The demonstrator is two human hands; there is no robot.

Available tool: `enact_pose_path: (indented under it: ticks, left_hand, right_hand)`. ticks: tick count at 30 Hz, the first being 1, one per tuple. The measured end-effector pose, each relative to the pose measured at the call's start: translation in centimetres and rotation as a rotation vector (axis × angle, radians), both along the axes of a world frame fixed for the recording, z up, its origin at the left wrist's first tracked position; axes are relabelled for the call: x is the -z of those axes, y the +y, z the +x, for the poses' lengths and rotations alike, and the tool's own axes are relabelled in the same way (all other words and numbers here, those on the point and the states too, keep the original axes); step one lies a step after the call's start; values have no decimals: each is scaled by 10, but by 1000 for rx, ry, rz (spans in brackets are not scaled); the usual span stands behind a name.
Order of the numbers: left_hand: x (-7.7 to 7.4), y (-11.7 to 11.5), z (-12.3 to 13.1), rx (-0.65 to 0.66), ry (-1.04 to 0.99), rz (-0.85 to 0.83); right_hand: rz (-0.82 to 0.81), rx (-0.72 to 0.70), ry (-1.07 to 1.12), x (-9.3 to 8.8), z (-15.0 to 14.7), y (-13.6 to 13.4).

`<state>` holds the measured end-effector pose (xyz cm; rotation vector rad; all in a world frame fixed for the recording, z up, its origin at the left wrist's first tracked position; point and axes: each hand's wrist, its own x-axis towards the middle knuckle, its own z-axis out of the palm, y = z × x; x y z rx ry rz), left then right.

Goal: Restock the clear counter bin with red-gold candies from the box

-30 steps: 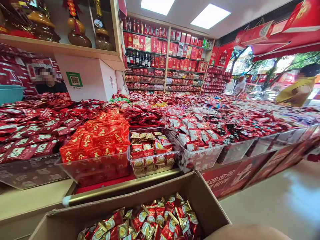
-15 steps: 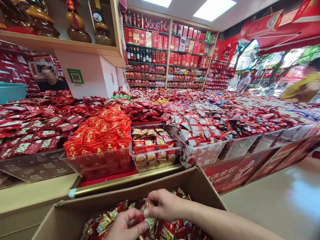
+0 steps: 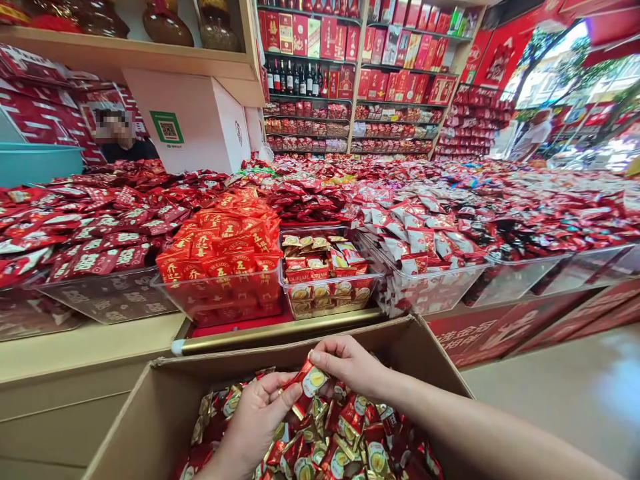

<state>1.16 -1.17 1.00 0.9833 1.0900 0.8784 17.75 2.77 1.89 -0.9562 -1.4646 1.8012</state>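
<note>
My left hand [image 3: 260,413] and my right hand [image 3: 347,363] are over an open cardboard box [image 3: 235,367]. Between them they pinch a red and gold candy packet [image 3: 311,381] with a yellow fruit picture. The left fingers close on its lower left end, while the right thumb and fingers grip the upper end. Beneath lie many loose wrapped candies [image 3: 350,420] in the same colours. Just beyond the box, a clear plastic bin [image 3: 330,303] holds similar packets standing in rows.
Clear bins of orange-red packets [image 3: 220,247] and red-white packets [image 3: 425,233] flank the middle bin. A gold rail [image 3: 280,335] runs behind the box. A person [image 3: 123,137] is behind the counter; another person [image 3: 535,133] stands far right.
Both hands have risen slightly, and the packet between them now shows its front more fully. The view has tilted down and shifted left.
</note>
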Motion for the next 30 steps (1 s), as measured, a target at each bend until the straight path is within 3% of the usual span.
enact_pose_path:
  ticks: [3,7,11,16,20,22,25,28,30]
  left_hand:
    - [0,-2,4,-77,-33,-55]
    - [5,-1,4,-92,-32,-137]
    - [10,6,-2,-21,29,52]
    - [4,5,3,-68,-198,-193]
    - [4,0,8,-88,-158,-221]
    - [10,-1,8,-106,-76,-142]
    - [22,-1,5,-125,58,-48]
    - [31,0,3,-124,141,-50]
    - [34,2,2,-153,167,-31]
  right_hand:
    - [49,-13,-31,0,0,-2]
    - [285,54,-178,2,3,-3]
    - [612,-41,-395,-1,8,-3]
    - [1030,-145,-590,4,9,-1]
    - [1170,-282,-587,0,7,-6]
    - [1205,-260,-560,-16,11,-9]
    - [1303,-68,-640,-62,26,-5]
    - [1396,186,-970,-115,46,18]
    - [1377,211,-1229,-144,57,40]
